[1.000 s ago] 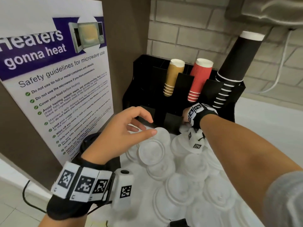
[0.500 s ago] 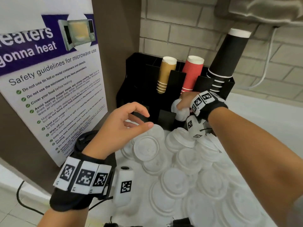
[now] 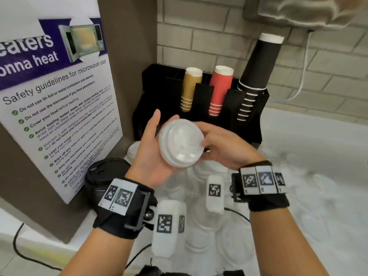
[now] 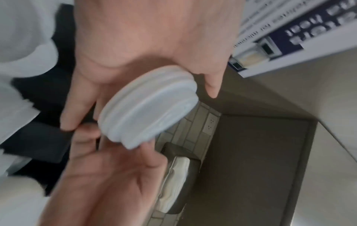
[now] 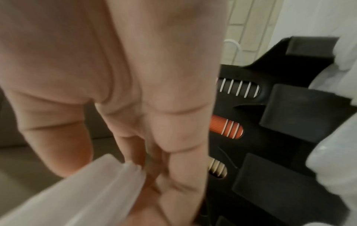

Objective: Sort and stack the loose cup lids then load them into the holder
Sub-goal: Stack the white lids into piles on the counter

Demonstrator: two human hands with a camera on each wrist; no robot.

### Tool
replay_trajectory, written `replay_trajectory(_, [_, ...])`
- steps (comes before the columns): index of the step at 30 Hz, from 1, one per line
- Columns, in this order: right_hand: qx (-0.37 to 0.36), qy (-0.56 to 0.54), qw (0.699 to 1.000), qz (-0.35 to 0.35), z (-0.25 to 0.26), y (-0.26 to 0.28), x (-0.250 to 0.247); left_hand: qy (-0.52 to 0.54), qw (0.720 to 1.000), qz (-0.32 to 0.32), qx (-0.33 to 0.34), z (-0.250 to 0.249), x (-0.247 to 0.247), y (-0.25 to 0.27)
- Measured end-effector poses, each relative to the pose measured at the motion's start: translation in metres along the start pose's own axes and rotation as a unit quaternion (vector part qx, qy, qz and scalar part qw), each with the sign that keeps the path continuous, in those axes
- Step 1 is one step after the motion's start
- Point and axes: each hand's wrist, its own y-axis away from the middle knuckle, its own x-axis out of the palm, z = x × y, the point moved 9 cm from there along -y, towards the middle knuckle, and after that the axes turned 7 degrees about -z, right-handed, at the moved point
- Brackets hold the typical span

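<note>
- Loose lids (image 3: 207, 222): white, blurred, spread over the surface (image 3: 310, 156) below the wrists; most are yet to be sorted, by the look of it.
- Left hand (image 3: 151, 154): half a second ago it was held empty above the pile; now it is raised palm-up, with relaxed fingers cupped under the lid stack (image 3: 181, 143).
- Lid stack: a short nested set of white lids, lifted clear of the surface and tilted, carried between both hands in front of the holder (image 3: 199, 108). In the left wrist view (image 4: 148, 107) several rims are counted.
- Right hand (image 3: 223, 148): brought back from the holder's front, with fingers curled on the stack's right edge.
- Meaning: a handover or squaring-up is judged to be in progress; loading is not yet done.
- Black lids (image 3: 105, 176): stacked left, beside the poster (image 3: 55, 108).
- Holder: black, against the brick wall; its upper slots are taken by tan cups (image 3: 190, 88), red cups (image 3: 220, 90) and black cups (image 3: 256, 76). The lid compartment cannot be made out.
</note>
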Motion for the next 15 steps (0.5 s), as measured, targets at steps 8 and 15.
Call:
replay_trajectory(8, [-0.112,0.238,0.955,-0.136,-0.002,0.019,-0.004,0.135,0.985,0.088,-0.067,0.023,0.005,0.009])
replay_trajectory(15, [-0.157,0.298,0.929,-0.154,0.002,0.026,0.007,0.095,0.991,0.086,-0.036,0.024,0.004,0.012])
